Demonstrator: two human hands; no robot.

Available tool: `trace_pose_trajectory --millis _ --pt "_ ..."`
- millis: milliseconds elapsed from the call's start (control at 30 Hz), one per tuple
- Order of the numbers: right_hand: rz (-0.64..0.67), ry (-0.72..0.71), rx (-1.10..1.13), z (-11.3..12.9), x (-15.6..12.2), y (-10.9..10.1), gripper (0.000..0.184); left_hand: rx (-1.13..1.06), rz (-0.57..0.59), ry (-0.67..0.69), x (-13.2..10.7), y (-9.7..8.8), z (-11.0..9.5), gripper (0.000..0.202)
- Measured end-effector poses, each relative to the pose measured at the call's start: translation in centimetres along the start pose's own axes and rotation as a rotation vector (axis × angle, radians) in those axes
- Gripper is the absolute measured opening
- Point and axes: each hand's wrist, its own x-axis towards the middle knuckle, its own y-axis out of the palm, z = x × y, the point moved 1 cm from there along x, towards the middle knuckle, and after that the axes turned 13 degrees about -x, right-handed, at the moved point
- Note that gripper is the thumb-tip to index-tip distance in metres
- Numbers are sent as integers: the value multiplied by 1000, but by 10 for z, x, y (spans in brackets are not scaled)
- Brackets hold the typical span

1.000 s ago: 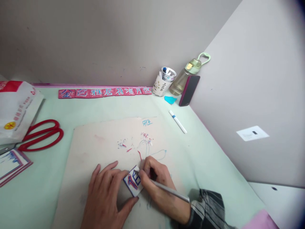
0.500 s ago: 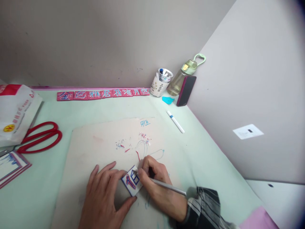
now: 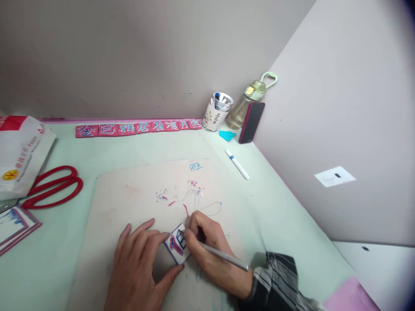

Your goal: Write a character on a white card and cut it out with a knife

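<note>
A small white square tile (image 3: 179,255) lies tilted on the board, marked with blue strokes and a carved stroke edged in red. My left hand (image 3: 139,259) grips it, index finger at its upper left corner and thumb at its lower corner; the other fingers rest spread on the board. In my right hand (image 3: 210,246) is a slim silver craft knife (image 3: 227,258), pinched like a pen. Its tip meets the tile's upper part beside the blue character, and my fingers cover the tile's right side. Red and blue shavings (image 3: 165,198) are scattered beyond the tile.
Under the work lies a pale board (image 3: 119,207). Red-handled scissors (image 3: 55,190), a bag (image 3: 26,155) and cards (image 3: 16,226) are at left. Behind are a row of pink carved tiles (image 3: 139,128), pen jar (image 3: 215,114), bottle (image 3: 238,110), phone (image 3: 252,123) and white marker (image 3: 237,164).
The whole view has shifted slightly. Both hands keep their hold on the tile and knife, and the right fingers now cover a little more of the blue character.
</note>
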Motion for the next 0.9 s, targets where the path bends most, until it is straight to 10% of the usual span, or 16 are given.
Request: trace_pose_trajectory --millis 900 --pt "15 20 26 -2 0 1 25 -8 20 -21 0 -1 -2 37"
